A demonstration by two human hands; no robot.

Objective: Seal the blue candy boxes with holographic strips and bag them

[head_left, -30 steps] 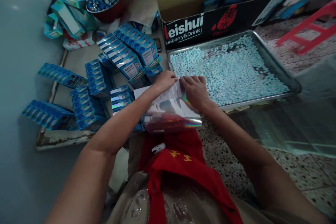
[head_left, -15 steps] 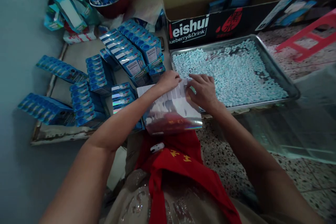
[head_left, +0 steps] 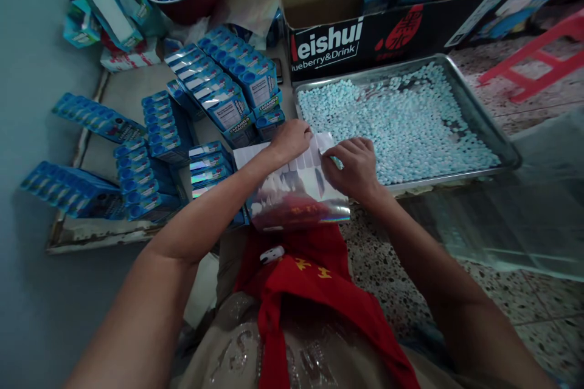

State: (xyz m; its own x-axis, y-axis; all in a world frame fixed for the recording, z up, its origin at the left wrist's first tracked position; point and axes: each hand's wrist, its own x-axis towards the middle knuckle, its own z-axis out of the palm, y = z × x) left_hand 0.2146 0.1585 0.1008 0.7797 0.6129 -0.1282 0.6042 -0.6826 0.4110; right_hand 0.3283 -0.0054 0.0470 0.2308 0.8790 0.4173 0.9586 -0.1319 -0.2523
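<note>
A shiny sheet of strip-shaped stickers (head_left: 296, 191) lies across the table's front edge, above my lap, and reflects the red apron. My left hand (head_left: 291, 138) presses on the upper part of this sheet with its fingers bent and drawn together. At the sheet's upper right, my right hand (head_left: 352, 165) is closed in a pinch, thumb against forefinger. A small greyish edge shows at those fingertips; whether it is a sticker or the sheet's border is unclear. Left of the sheet stands a row of blue boxes (head_left: 207, 164) with shiny strips on them.
A metal tray (head_left: 510, 155) of pale blue candies sits at the right, before a black cardboard box (head_left: 374, 48). More blue boxes (head_left: 228, 88) stand in rows on the left. A red bowl (head_left: 194, 9) of wrapped pieces is behind them. A red plastic stool (head_left: 533, 67) stands far right.
My right hand has closed from looser, spread fingers into a pinch and dropped slightly. My left hand stays on the sheet. The view has shifted a little.
</note>
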